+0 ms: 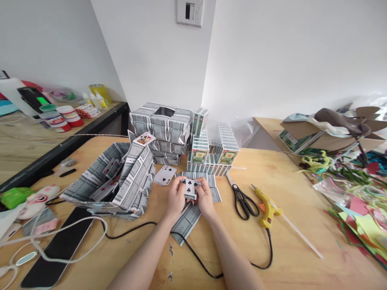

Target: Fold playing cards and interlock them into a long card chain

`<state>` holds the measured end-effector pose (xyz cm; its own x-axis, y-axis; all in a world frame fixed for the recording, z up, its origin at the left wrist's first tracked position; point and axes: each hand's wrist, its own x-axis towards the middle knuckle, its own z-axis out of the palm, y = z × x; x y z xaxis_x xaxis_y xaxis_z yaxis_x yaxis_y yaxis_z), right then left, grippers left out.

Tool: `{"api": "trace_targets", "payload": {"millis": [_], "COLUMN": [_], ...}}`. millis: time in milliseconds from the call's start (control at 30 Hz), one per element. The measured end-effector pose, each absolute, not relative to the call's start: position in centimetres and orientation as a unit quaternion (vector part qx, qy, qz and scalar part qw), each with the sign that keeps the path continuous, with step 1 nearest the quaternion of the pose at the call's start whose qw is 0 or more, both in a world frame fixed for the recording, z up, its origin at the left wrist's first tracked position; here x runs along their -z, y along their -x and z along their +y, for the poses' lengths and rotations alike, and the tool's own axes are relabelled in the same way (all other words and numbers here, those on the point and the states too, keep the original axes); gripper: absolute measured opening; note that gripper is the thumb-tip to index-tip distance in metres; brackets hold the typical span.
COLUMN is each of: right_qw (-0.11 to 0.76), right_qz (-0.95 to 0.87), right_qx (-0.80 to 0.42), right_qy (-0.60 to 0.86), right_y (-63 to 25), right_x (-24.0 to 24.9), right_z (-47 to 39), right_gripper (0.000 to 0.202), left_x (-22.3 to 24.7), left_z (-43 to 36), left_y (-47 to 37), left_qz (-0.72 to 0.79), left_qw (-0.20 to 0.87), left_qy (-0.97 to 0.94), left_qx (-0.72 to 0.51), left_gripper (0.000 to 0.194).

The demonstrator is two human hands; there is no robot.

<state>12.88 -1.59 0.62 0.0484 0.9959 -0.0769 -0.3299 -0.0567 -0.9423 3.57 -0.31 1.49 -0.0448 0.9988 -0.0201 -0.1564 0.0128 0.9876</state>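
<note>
Between both hands is a playing card (190, 187) with club marks, its face toward me. My left hand (176, 194) pinches its left side and my right hand (204, 195) pinches the right side. Whether more cards lie behind it I cannot tell. Under the hands, joined grey-backed card strips (186, 222) lie on the table. A loose two of clubs (165, 175) rests to the left, face up. Farther left stands an open box built of folded cards (134, 183), with loose cards inside and a face card (144, 138) on its edge.
Black-handled scissors (243, 201) and a yellow glue gun (268, 207) with a glue stick lie right. Behind are stacked card packs (227, 145) and a card-built box (163, 125). A black cord (193, 251) crosses under my forearms. Paper scraps (363, 225) cover the far right.
</note>
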Motion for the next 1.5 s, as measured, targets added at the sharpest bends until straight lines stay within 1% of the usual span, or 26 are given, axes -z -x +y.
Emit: {"api": "trace_targets", "payload": {"millis": [367,567,900,1000,1100,1200,1367,1500], "right_qw": [0.573,0.576,0.576,0.578,0.557,0.518,0.45,0.458], "right_qz": [-0.379,-0.374,-0.31,-0.297,-0.276,-0.257,-0.316,-0.347], "right_qx": [-0.576,-0.575,-0.639,-0.667,-0.711,-0.735,-0.753,-0.742], "right_qy": [0.443,0.444,0.405,0.365,0.329,0.354,0.362,0.345], "right_y": [-12.9,-12.9,-12.9,-13.1,-13.1,-13.2,-13.6,-13.7], "right_x": [-0.6,-0.4,-0.3,-0.5,-0.7,-0.5,0.0,0.1], "right_z": [-1.6,-1.5,-1.4,-1.4,-1.3,-1.2,-1.3,-1.3], "right_gripper": [0.009,0.008,0.011,0.015,0.018,0.028,0.029,0.032], "left_x": [-1.1,-0.5,-0.6,-0.7,-0.7,-0.9,-1.8,-2.1], "left_z": [-0.2,-0.1,0.1,0.1,-0.1,-0.4,-0.8,-0.7], "left_y": [-3.4,-3.3,-3.0,-2.9,-2.6,-2.4,-2.3,-2.4], "left_qz": [0.465,0.464,0.484,0.478,0.456,0.436,0.421,0.42], "left_qw": [0.533,0.521,0.442,0.418,0.431,0.451,0.473,0.487], "left_qy": [-0.452,-0.476,-0.528,-0.535,-0.541,-0.543,-0.546,-0.545], "left_qx": [-0.543,-0.535,-0.54,-0.557,-0.56,-0.558,-0.549,-0.538], "left_gripper": [0.011,0.012,0.01,0.01,0.012,0.013,0.015,0.016]}}
